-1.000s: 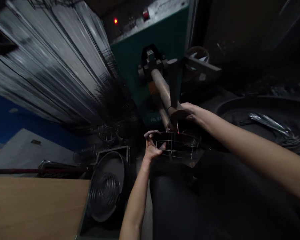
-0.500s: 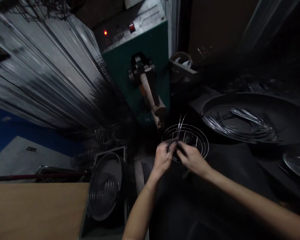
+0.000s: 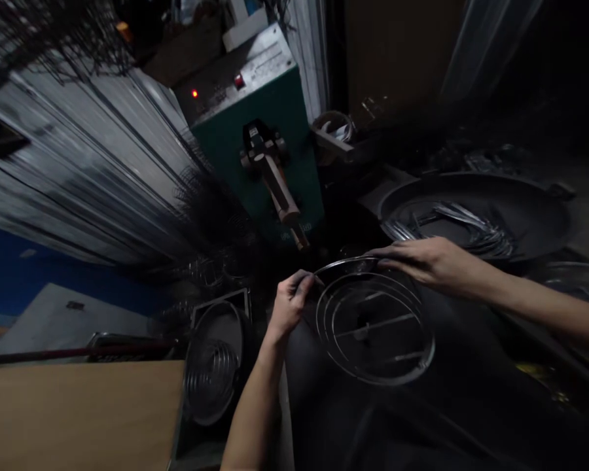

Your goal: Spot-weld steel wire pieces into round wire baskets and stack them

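Observation:
A thin curved metal wire [image 3: 346, 263] arches between my two hands. My left hand [image 3: 289, 299] pinches its left end between thumb and fingers. At the wire's right side, my right hand [image 3: 425, 260] is closed with its fingers stretched along it. Just below the hands is a round wire rack [image 3: 374, 318] of concentric rings with straight crossbars. Whether the held wire touches the rack or overlaps its outer ring, I cannot tell in the dim light.
A green machine [image 3: 262, 131] with a lit red lamp and a projecting rod arm [image 3: 278, 190] stands ahead. A wide dark pan [image 3: 535, 203] holds bent wires at right. On the left are a basin [image 3: 228, 320] with wire rings and a wooden board [image 3: 78, 412].
My hands were close together over crossed wire ends and have moved apart, the left slightly left, the right up and right. The rack now appears nearer and larger. The view has shifted.

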{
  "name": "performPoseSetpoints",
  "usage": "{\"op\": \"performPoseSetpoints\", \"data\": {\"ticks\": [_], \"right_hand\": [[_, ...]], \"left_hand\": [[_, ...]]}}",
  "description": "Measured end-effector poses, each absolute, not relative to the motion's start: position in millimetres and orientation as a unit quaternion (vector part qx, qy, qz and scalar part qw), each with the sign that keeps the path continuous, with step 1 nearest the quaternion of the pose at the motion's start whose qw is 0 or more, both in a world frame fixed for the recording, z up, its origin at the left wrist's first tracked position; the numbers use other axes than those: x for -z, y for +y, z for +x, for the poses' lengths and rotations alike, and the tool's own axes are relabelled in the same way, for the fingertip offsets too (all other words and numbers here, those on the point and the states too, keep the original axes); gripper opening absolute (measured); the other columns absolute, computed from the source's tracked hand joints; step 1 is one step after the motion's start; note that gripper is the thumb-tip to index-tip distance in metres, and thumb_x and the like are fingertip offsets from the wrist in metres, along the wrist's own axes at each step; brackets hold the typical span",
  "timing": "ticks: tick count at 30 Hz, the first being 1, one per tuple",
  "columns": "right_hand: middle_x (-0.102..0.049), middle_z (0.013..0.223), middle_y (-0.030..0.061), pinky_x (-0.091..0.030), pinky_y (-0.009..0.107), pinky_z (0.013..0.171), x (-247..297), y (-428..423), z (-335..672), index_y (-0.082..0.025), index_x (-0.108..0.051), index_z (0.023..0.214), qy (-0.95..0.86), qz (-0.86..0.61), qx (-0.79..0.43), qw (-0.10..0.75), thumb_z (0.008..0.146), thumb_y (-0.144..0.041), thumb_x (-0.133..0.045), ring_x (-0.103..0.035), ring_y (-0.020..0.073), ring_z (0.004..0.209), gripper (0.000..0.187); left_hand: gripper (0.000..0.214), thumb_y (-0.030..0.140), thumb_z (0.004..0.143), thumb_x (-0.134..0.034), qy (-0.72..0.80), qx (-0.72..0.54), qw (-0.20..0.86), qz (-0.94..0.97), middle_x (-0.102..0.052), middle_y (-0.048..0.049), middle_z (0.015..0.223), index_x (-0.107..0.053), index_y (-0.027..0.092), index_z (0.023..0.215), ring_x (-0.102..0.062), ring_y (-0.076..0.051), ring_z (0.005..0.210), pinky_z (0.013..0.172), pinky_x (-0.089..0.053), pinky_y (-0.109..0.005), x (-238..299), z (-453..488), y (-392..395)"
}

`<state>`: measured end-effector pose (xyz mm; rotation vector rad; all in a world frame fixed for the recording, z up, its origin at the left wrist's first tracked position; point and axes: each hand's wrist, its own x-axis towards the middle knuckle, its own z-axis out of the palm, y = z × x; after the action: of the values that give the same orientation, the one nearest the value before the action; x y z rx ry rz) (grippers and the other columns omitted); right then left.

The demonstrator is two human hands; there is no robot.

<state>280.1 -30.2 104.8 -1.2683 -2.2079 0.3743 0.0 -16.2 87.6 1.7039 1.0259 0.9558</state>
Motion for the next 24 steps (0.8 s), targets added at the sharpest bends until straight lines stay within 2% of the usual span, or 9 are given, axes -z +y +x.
{"op": "performPoseSetpoints", "data": {"ticks": [3, 6, 9, 11, 13, 16, 19, 22, 24], "right_hand": [[-0.070, 0.102, 0.0086, -0.050, 0.036, 0.086, -98, -45, 271, -0.016, -0.073, 0.104, -0.762, -0.538, -0.262, 0.247, 0.088, -0.049, -0.043, -0.066, 0.0259, 0.093, 0.047], [-0.070, 0.097, 0.0112, -0.050, 0.037, 0.081, -79, -53, 272, -0.013, -0.072, 0.100, -0.671, -0.606, -0.383, 0.186, 0.082, -0.055, -0.048, -0.065, 0.0276, 0.089, 0.052], [-0.069, 0.078, 0.0115, -0.050, 0.032, 0.065, -55, -49, 279, -0.009, -0.069, 0.101, -0.586, -0.610, -0.513, 0.144, 0.076, -0.063, -0.054, -0.063, 0.0224, 0.070, 0.062], [-0.068, 0.075, 0.0103, -0.049, 0.030, 0.065, -44, -41, 281, -0.008, -0.068, 0.106, -0.576, -0.596, -0.545, 0.126, 0.080, -0.062, -0.053, -0.063, 0.0207, 0.069, 0.062], [-0.070, 0.088, 0.0108, -0.050, 0.032, 0.076, -37, -31, 279, -0.011, -0.068, 0.111, -0.621, -0.610, -0.481, 0.101, 0.087, -0.054, -0.048, -0.065, 0.0235, 0.082, 0.053], [-0.068, 0.110, 0.0090, -0.047, 0.039, 0.091, -28, -20, 272, -0.019, -0.065, 0.122, -0.704, -0.645, -0.294, 0.036, 0.092, -0.042, -0.043, -0.062, 0.0302, 0.104, 0.044], [-0.065, 0.119, 0.0075, -0.049, 0.041, 0.089, -11, -14, 267, -0.022, -0.058, 0.132, -0.752, -0.627, -0.202, 0.027, 0.095, -0.038, -0.038, -0.060, 0.0310, 0.109, 0.045], [-0.064, 0.121, 0.0079, -0.050, 0.037, 0.086, 9, -14, 266, -0.020, -0.055, 0.135, -0.771, -0.611, -0.172, 0.055, 0.096, -0.031, -0.036, -0.062, 0.0278, 0.107, 0.045], [-0.065, 0.119, 0.0094, -0.051, 0.036, 0.079, 18, -14, 266, -0.019, -0.051, 0.138, -0.777, -0.609, -0.156, 0.039, 0.095, -0.026, -0.035, -0.064, 0.0277, 0.101, 0.047]], "left_hand": [[0.038, 0.047, 0.089, -0.051, 0.423, -0.357, 0.516, 0.653, -0.054, 0.0012, 0.064, -0.065, 0.013, 0.079, -0.045, -0.006, 0.056, 0.056, -0.036, -0.018, -68, 2, -13], [0.040, 0.048, 0.090, -0.047, 0.439, -0.300, 0.563, 0.632, -0.047, 0.0038, 0.057, -0.064, 0.013, 0.082, -0.039, -0.006, 0.049, 0.050, -0.031, -0.018, -33, 9, -13], [0.035, 0.040, 0.094, -0.042, 0.479, -0.267, 0.454, 0.702, -0.059, 0.0001, 0.069, -0.065, 0.015, 0.089, -0.052, -0.009, 0.062, 0.060, -0.038, -0.019, 0, 17, -15], [0.029, 0.035, 0.094, -0.042, 0.503, -0.244, 0.362, 0.746, -0.065, -0.0028, 0.081, -0.065, 0.016, 0.096, -0.059, -0.012, 0.074, 0.069, -0.041, -0.021, 15, 19, -13], [0.028, 0.032, 0.095, -0.042, 0.522, -0.204, 0.282, 0.779, -0.068, -0.0053, 0.089, -0.064, 0.017, 0.103, -0.062, -0.015, 0.081, 0.071, -0.042, -0.023, 25, 21, -10], [0.030, 0.026, 0.097, -0.035, 0.534, -0.124, 0.180, 0.817, -0.068, -0.0077, 0.103, -0.058, 0.018, 0.115, -0.064, -0.017, 0.089, 0.071, -0.043, -0.023, 33, 22, -1], [0.034, 0.017, 0.095, -0.035, 0.527, -0.075, 0.157, 0.832, -0.068, -0.0071, 0.109, -0.053, 0.019, 0.124, -0.064, -0.017, 0.092, 0.073, -0.044, -0.024, 36, 25, 7], [0.038, 0.014, 0.094, -0.036, 0.517, -0.053, 0.162, 0.839, -0.067, -0.0056, 0.112, -0.050, 0.022, 0.128, -0.064, -0.018, 0.096, 0.076, -0.045, -0.025, 35, 29, 13], [0.039, 0.015, 0.094, -0.036, 0.514, -0.044, 0.169, 0.840, -0.067, -0.0050, 0.113, -0.050, 0.024, 0.130, -0.064, -0.019, 0.097, 0.078, -0.045, -0.026, 35, 31, 16]]}}
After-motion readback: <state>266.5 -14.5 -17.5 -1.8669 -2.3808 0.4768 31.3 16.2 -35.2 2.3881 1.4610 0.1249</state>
